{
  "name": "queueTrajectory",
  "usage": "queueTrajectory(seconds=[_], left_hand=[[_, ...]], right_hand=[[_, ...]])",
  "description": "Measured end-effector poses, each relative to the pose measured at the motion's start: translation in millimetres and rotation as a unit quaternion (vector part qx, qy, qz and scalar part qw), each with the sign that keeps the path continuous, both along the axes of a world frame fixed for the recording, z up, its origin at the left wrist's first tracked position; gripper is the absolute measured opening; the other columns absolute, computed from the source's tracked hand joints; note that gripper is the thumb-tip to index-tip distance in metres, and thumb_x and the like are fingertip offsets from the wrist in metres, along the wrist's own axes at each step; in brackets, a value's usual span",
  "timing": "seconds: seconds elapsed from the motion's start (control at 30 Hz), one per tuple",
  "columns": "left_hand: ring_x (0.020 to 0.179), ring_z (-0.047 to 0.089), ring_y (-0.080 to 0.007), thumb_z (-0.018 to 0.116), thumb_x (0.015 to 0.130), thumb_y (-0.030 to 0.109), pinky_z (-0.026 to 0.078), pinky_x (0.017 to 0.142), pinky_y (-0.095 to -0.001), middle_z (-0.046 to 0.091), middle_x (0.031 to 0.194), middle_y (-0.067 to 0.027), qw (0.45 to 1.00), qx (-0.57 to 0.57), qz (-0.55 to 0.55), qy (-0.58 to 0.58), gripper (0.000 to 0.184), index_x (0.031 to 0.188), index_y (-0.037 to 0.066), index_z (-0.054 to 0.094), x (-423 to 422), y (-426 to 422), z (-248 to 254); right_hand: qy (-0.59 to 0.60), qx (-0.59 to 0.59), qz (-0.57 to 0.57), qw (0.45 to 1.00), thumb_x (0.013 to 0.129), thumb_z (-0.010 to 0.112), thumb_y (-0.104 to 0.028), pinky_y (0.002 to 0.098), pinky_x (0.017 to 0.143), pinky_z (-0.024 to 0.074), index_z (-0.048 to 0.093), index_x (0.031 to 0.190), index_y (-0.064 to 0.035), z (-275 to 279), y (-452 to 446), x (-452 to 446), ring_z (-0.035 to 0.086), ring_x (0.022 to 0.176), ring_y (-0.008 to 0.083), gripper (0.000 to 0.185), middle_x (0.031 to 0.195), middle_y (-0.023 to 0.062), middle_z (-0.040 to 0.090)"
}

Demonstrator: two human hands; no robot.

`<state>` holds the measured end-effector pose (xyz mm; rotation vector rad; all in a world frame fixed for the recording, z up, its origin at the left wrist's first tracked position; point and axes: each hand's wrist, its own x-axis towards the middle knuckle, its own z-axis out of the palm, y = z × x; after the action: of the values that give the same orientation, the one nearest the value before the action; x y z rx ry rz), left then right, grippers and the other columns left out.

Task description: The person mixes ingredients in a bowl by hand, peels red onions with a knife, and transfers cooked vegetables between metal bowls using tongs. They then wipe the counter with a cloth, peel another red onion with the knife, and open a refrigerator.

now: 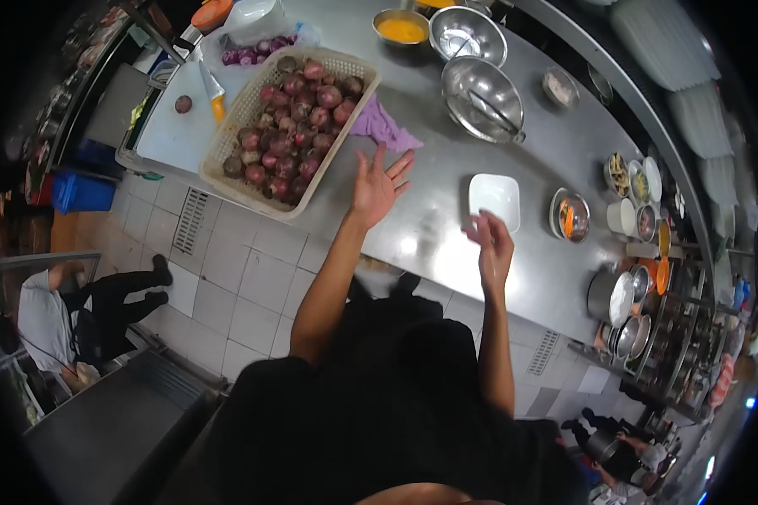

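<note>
My left hand [379, 189] is open with its fingers spread, above the steel table and holding nothing. Just beyond its fingertips lies a crumpled purple cloth [385, 126]. To its left stands a cream plastic basket [219, 151] heaped with red onions [299, 118]. My right hand [492, 244] is raised at the near edge of a white square bowl [494, 192]; its fingers are apart and slightly curled, with nothing visible in them. I cannot tell whether that hand touches the bowl.
On the steel table [429, 219] are metal bowls [484, 97], one with yellow liquid [401, 31]. A cutting board [173, 126] at left bears a yellow-handled knife [216, 103] and one onion [183, 104]. Pots [611, 295] crowd the right end. Other people work at far left and lower right.
</note>
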<state>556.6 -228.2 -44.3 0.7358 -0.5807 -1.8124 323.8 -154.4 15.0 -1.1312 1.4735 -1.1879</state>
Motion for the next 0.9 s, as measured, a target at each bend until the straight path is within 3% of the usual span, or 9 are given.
queueTrajectory(seconds=[0.07,0.17,0.4,0.5,0.57,0.6,0.67,0.77,0.9], left_hand=[[0.146,0.014,-0.0338,0.025,0.084,0.080,0.006,0.115,-0.0531,0.021,0.156,-0.0176,0.970,-0.018,0.027,0.242,0.090,0.154,0.025,0.012,17,25,28],[0.145,0.016,-0.0339,0.025,0.083,0.082,0.007,0.115,-0.0527,0.020,0.156,-0.0193,0.947,-0.048,0.024,0.317,0.090,0.153,0.027,0.017,32,43,63],[0.145,0.018,-0.0334,0.023,0.080,0.085,0.011,0.116,-0.0497,0.022,0.154,-0.0234,0.952,-0.096,0.058,0.285,0.096,0.154,0.025,0.011,38,55,113],[0.144,0.022,-0.0307,0.015,0.080,0.086,0.009,0.115,-0.0452,0.023,0.154,-0.0239,0.966,-0.153,0.053,0.201,0.097,0.154,0.025,0.001,39,54,123],[0.144,0.022,-0.0284,0.010,0.080,0.085,0.007,0.115,-0.0439,0.023,0.154,-0.0241,0.965,-0.253,0.066,0.037,0.098,0.154,0.022,-0.006,39,49,126],[0.144,0.022,-0.0284,0.010,0.080,0.085,0.007,0.115,-0.0439,0.023,0.154,-0.0241,0.965,-0.251,0.062,0.034,0.098,0.154,0.022,-0.006,37,46,128],[0.146,0.013,-0.0300,0.010,0.080,0.086,0.004,0.115,-0.0455,0.022,0.154,-0.0228,0.952,-0.287,0.096,-0.053,0.099,0.153,0.023,-0.009,32,43,133],[0.143,0.022,-0.0265,0.007,0.080,0.084,0.002,0.114,-0.0443,0.024,0.153,-0.0249,0.946,-0.301,0.105,-0.064,0.098,0.153,0.021,-0.012,27,41,141],[0.144,0.020,-0.0267,0.007,0.081,0.084,0.002,0.114,-0.0439,0.023,0.153,-0.0248,0.953,-0.281,0.109,-0.001,0.097,0.153,0.021,-0.012,21,41,148]], right_hand=[[-0.009,-0.021,0.036,0.999,0.096,0.060,-0.021,0.0278,0.073,0.0524,0.057,0.119,0.0043,-2,-21,22,0.067,0.087,0.0206,0.035,0.102,0.0137,0.067],[-0.038,-0.069,0.064,0.995,0.093,0.063,-0.018,0.0254,0.070,0.0509,0.060,0.114,0.0044,16,-41,71,0.067,0.081,0.0173,0.030,0.096,0.0108,0.068],[-0.053,-0.156,0.155,0.974,0.085,0.074,-0.012,0.0211,0.057,0.0439,0.068,0.098,-0.0007,65,-39,147,0.059,0.064,0.0049,0.018,0.075,0.0017,0.067],[-0.059,-0.132,0.132,0.981,0.086,0.073,-0.013,0.0202,0.053,0.0423,0.069,0.094,-0.0001,79,-42,150,0.058,0.062,0.0049,0.015,0.074,0.0021,0.067],[-0.094,-0.082,0.141,0.982,0.088,0.071,-0.014,0.0199,0.052,0.0433,0.070,0.090,0.0005,83,-47,146,0.058,0.061,0.0049,0.014,0.076,0.0029,0.068],[-0.098,-0.081,0.137,0.982,0.088,0.071,-0.014,0.0199,0.052,0.0433,0.070,0.090,0.0005,86,-49,145,0.058,0.061,0.0049,0.014,0.076,0.0029,0.068],[-0.137,-0.083,0.150,0.976,0.090,0.069,-0.014,0.0202,0.052,0.0447,0.070,0.090,0.0008,93,-51,142,0.056,0.059,0.0045,0.015,0.076,0.0032,0.069],[-0.131,-0.075,0.158,0.976,0.090,0.067,-0.013,0.0201,0.052,0.0450,0.069,0.091,0.0010,98,-55,136,0.055,0.059,0.0038,0.015,0.077,0.0035,0.069],[-0.151,-0.086,0.173,0.970,0.091,0.067,-0.013,0.0192,0.052,0.0446,0.069,0.092,0.0015,98,-61,130,0.055,0.060,0.0032,0.014,0.077,0.0036,0.069]])
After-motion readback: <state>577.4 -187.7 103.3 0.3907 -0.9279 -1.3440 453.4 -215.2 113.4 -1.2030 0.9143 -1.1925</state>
